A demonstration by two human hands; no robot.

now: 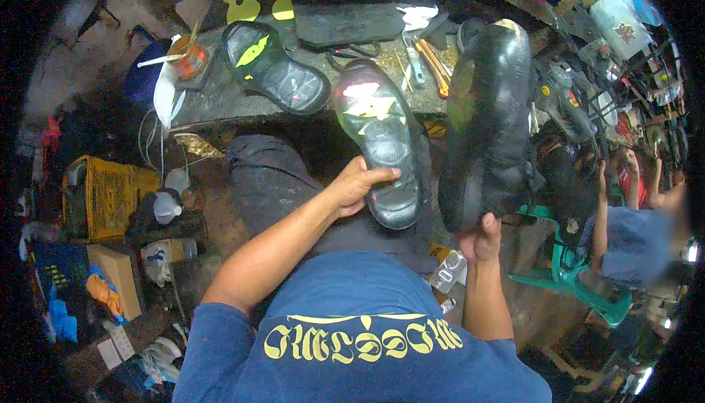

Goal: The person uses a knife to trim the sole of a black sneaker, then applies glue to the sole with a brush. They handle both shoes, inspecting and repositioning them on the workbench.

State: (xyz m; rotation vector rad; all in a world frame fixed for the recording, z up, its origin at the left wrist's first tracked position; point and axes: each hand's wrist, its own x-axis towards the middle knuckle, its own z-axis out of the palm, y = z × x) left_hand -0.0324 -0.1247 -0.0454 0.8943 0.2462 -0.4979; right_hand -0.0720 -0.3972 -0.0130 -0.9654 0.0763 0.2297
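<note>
My left hand (358,185) is closed around the heel end of a black shoe sole (389,155), its thumb lying across the inner face. Shiny pale and yellow-green patches show on the front part of that sole. To its right, my right hand (482,240) grips the lower end of a black leather shoe (508,102), held upright with the far end over the bench. The hand's fingers are mostly hidden behind the shoe. A second black sole (290,83) with a yellow-green patch lies on the workbench (202,105).
On the bench are an orange-brown pot (191,63) with a brush, a dark block (345,24), and an orange cutter (436,65). A yellow crate (106,201) stands left. At right are a green plastic chair (591,296) and another person (631,245).
</note>
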